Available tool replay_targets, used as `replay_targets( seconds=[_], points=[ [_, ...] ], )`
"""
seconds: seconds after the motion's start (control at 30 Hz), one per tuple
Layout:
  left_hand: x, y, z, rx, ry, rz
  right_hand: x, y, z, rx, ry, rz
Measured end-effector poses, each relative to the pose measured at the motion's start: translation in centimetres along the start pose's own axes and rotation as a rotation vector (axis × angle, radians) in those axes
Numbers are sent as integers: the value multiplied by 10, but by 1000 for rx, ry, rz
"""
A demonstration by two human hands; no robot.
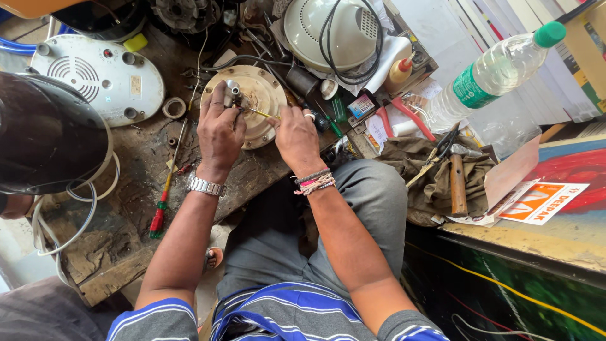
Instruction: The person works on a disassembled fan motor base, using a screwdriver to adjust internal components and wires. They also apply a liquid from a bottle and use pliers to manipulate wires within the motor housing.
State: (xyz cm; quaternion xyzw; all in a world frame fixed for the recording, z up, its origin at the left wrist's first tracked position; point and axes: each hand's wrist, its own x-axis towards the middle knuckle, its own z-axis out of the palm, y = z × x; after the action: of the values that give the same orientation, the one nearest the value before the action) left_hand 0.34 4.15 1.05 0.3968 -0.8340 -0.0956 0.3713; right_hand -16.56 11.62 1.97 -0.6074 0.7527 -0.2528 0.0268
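With the round cream motor housing point(252, 101) lying opened on the far side of the worn bench point(120, 246), the left hand point(219, 129) is gripping its centre shaft while the right hand point(295, 136) is pinching a thin yellow wire point(260, 113), work seemingly midway.

Single head-worn view, looking steeply down from above. It faces a cluttered workbench point(126, 246) at close range, over both forearms.

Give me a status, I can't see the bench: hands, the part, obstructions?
Left hand grips metal shaft of round cream motor housing. Right hand pinches thin yellow tool against it. Black cable lies nearby.
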Motion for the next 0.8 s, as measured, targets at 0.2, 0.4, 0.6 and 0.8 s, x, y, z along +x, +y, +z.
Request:
replay_targets(
  seconds=[0.2,0.4,0.6,0.8],
  points=[
    [1,1,0,4,2,-4,0,-9,-3,18,-37,135],
    [-1,1,-2,-9,29,-10,-1,-6,-2,102,107,-29],
    [-1,0,2,-14,19,-21,-2,-6,2,-123,152,-4],
    [-4,-5,0,-16,-16,-18,-3,-12,-2,-31,98,114]
  ],
)
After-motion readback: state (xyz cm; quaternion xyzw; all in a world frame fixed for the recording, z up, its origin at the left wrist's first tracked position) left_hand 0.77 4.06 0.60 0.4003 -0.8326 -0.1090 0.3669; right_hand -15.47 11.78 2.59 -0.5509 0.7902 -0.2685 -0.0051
